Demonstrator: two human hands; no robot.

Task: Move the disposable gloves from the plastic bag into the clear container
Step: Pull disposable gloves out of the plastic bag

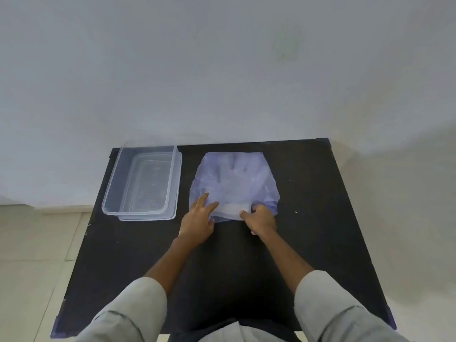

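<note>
A bluish translucent plastic bag (233,178) lies flat on the black table (308,218), right of centre. Pale disposable gloves (230,210) show faintly through its near edge. My left hand (198,219) rests with fingers spread on the bag's near left corner. My right hand (261,219) is closed on the bag's near right edge, pinching the plastic. The clear container (112,183) sits at the table's far left, empty, standing on its lid.
A plain white wall rises behind the table. Tiled floor lies to the left. The table's near half holds only my forearms in grey rolled sleeves.
</note>
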